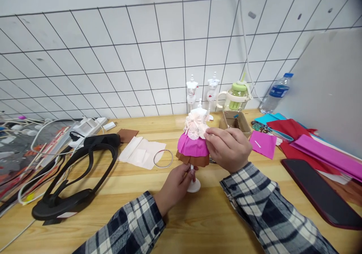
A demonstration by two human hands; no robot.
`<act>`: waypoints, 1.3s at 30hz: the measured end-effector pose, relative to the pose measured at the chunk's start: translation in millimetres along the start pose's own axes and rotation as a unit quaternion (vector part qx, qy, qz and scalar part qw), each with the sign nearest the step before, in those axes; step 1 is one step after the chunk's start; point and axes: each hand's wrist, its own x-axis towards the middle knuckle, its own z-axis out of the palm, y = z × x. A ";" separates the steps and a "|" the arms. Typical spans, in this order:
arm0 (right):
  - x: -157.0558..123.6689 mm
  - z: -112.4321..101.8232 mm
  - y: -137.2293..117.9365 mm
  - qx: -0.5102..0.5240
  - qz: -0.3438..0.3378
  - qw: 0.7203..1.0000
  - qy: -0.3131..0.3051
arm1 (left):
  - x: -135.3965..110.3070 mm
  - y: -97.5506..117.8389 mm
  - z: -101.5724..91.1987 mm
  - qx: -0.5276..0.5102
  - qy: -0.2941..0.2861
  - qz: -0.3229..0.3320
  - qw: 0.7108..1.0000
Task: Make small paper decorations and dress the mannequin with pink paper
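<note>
A miniature dress form (194, 186) stands upright in front of me on a round white base. It wears a paper dress (192, 144) with a pale pink pleated bodice, a magenta skirt layer and a brown layer below. My left hand (177, 181) is closed around the white stand under the skirt. At the right side of the bodice, my right hand (229, 147) pinches a pale pink pleated paper piece (202, 130) between thumb and fingers. Whether that piece is fastened to the dress cannot be made out.
Two bare white dress forms (191, 90) stand behind. A cardboard box (235, 122), a green-lidded cup (237, 95) and a water bottle (277, 93) are at the back right. Coloured paper (263, 143) and a phone (322, 191) lie right; pale paper (143, 152), a ring (163, 159) and a black headset frame (76, 199) left.
</note>
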 end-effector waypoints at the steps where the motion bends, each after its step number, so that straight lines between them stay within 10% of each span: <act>1: 0.5 0.0 0.4 -0.003 -0.010 1.000 0.003 | 0.3 -0.2 -0.2 0.001 -0.001 0.002 1.000; 26: 11.5 -5.2 2.6 0.060 -0.018 0.995 -0.077 | 1.7 0.0 -6.5 0.099 0.026 0.012 0.995; 34: 20.8 -3.1 -5.3 0.213 0.249 0.944 -0.044 | 1.1 -4.3 -5.3 0.091 0.031 0.007 0.995; 39: 26.4 -7.6 -4.7 0.260 0.297 0.917 -0.054 | 1.3 -6.3 -4.5 0.088 0.035 0.008 0.995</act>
